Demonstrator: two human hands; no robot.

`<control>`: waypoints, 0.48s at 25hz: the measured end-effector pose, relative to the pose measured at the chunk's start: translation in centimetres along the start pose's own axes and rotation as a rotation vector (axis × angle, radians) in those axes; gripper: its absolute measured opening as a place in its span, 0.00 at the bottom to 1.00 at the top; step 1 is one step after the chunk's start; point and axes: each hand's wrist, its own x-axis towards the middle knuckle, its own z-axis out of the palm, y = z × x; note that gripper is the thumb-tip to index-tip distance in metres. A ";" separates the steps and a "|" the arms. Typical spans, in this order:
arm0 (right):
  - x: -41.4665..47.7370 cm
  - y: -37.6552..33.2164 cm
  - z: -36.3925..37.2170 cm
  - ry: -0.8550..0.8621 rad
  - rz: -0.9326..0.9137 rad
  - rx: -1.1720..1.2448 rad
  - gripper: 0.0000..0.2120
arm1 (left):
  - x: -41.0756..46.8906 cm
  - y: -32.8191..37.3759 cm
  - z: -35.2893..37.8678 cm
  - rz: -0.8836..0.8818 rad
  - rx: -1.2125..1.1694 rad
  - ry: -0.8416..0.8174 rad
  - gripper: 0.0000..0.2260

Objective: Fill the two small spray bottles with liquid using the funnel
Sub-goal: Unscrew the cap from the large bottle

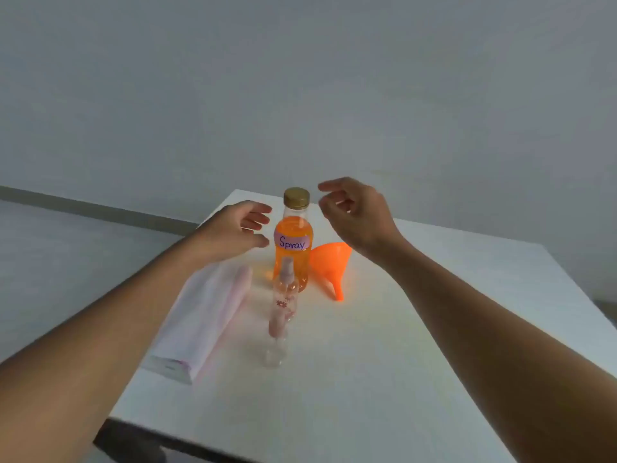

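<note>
Two clear spray bottles (283, 295) (276, 342) stand capped in front of the orange "Spray" bottle (293, 248). The funnel (330, 265) lies just right of it, a folded cloth (203, 315) left. Left hand (237, 228) and right hand (357, 212) flank its cap, fingers spread, holding nothing.

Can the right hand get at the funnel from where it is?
Probably yes. The right hand hovers open just above the orange funnel, which lies on its side beside the big bottle; nothing sits between them.
</note>
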 end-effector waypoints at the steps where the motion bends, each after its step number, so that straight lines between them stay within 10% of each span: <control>1: 1.2 -0.6 0.3 -0.045 -0.035 -0.089 0.16 | 0.5 -0.5 0.3 -0.011 0.048 -0.069 0.28; 5: 4.3 -2.3 1.8 -0.227 -0.227 -0.410 0.18 | 2.3 -2.2 2.4 -0.038 0.295 -0.366 0.24; 12: 6.1 -2.7 1.4 -0.393 -0.312 -0.688 0.19 | 2.9 -2.8 3.9 0.031 0.370 -0.340 0.19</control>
